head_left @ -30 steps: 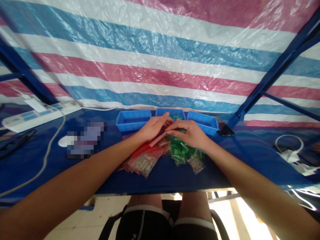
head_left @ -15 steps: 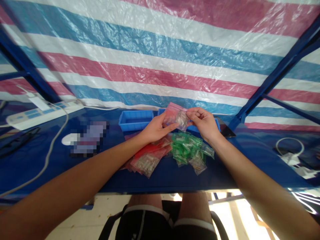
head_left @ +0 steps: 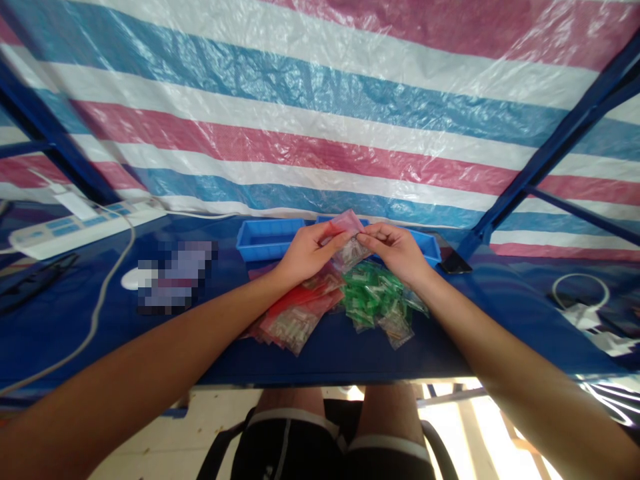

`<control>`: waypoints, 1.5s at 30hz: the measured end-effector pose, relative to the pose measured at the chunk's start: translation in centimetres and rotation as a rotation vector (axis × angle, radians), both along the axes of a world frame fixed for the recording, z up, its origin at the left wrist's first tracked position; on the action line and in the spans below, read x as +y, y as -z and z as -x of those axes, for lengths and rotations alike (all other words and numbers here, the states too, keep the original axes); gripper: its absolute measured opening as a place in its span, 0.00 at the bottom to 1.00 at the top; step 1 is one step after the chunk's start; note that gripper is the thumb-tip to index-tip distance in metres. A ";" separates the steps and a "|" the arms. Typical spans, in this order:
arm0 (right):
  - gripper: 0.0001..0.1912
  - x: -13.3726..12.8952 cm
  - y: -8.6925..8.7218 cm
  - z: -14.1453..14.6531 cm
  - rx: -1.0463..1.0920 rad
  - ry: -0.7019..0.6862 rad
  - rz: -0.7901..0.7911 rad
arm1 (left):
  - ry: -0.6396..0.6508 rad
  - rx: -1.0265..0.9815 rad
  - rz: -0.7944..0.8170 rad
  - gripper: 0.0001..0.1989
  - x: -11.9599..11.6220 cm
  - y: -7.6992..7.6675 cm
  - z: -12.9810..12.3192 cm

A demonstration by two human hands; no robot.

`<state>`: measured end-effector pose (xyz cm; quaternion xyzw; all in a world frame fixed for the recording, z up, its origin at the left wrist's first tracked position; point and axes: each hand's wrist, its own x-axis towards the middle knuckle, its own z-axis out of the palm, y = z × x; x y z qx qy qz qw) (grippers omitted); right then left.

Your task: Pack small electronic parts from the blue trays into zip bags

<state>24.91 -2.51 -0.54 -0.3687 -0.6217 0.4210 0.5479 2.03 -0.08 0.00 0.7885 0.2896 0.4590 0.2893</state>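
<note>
A small clear and pink plastic bag (head_left: 346, 248) is held up between both hands, with something greyish inside. My left hand (head_left: 311, 252) pinches its left side. The fingertips of my right hand (head_left: 393, 248) are closed on its right edge. Below my left hand lies a pile of red and clear bags (head_left: 297, 317) with small pale parts in them. Green and clear bags (head_left: 373, 293) lie in a heap to the right of that pile, below my right hand.
Behind the hands stand a blue tray (head_left: 267, 248) and further blue trays (head_left: 425, 247), partly covered. A dark phone-like object (head_left: 454, 261) lies right. On the left are a blurred-out object (head_left: 180, 273), a white round item (head_left: 133, 279), a cable and a power strip (head_left: 75, 233).
The held bag has tilted and come slightly lower. My right hand has moved left and down, closer to my left hand, which has shifted slightly left.
</note>
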 end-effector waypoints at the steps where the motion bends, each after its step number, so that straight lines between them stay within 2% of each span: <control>1: 0.20 0.0 0.0 -0.1 0.002 0.003 0.010 | -0.004 -0.013 -0.003 0.22 0.0 0.0 0.0; 8: 0.19 0.1 0.0 -0.6 -0.020 -0.019 0.051 | -0.053 0.011 -0.017 0.23 0.0 0.0 0.1; 18: 0.21 0.2 0.2 -0.4 0.021 -0.002 0.062 | 0.016 -0.054 0.003 0.22 -0.1 0.0 -0.2; 25: 0.20 0.0 -0.1 -0.1 0.052 -0.019 0.022 | -0.093 -0.040 -0.112 0.22 -0.5 -0.5 0.0; 31: 0.20 -0.3 -0.6 -0.2 0.011 0.095 -0.069 | -0.209 -0.093 -0.168 0.23 0.1 0.0 0.1; 34: 0.20 -0.8 -0.9 0.0 -0.008 0.016 -0.052 | -0.216 -0.104 -0.178 0.24 0.2 0.0 0.2; 37: 0.24 -1.2 -1.0 0.3 -0.049 -0.109 0.012 | -0.169 -0.049 -0.187 0.25 -0.1 -0.1 0.2; 39: 0.25 -1.3 -0.8 0.5 -0.027 -0.154 0.049 | -0.074 -0.004 -0.201 0.25 -0.4 -0.2 0.2; 42: 0.24 -1.1 -0.3 0.6 0.016 -0.152 0.064 | 0.103 0.063 -0.241 0.31 -0.8 -0.2 0.0; 45: 0.22 -0.8 -0.1 0.4 0.022 -0.134 0.037 | 0.212 0.077 -0.262 0.40 -1.1 -0.2 -0.3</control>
